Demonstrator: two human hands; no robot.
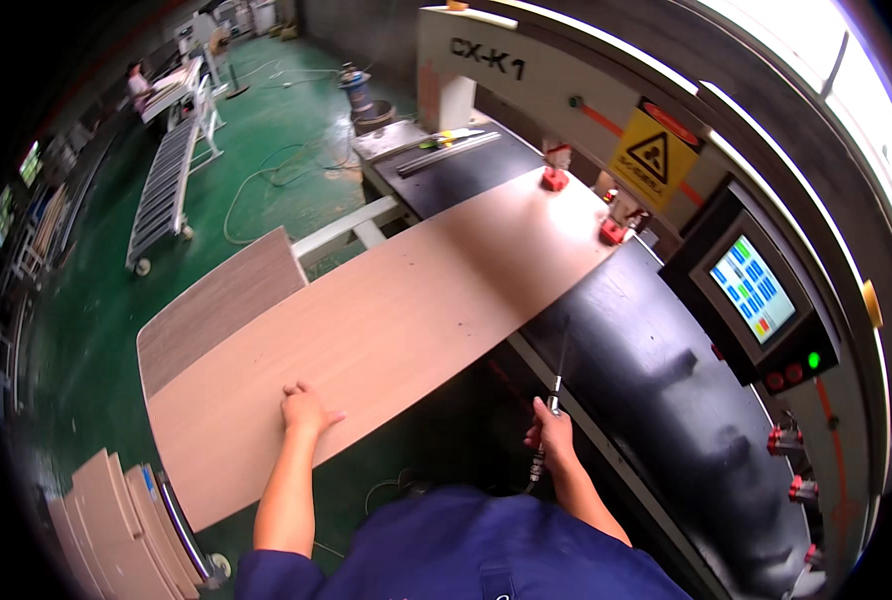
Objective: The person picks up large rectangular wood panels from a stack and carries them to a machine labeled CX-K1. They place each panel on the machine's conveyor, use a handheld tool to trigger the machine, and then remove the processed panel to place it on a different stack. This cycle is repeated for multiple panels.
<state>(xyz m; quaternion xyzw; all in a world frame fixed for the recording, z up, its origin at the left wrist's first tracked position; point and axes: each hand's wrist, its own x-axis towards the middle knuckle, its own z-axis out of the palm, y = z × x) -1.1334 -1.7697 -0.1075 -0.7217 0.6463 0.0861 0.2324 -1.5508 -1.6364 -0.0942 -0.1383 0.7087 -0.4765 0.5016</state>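
Above board (396,310): open room | far end: two red fittings (554,180) (at its edge) block | right: control panel (752,288) obstructs

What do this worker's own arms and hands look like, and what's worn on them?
The left hand and right hand wear no gloves. Both forearms are uncovered, below navy-blue sleeves matching the top.
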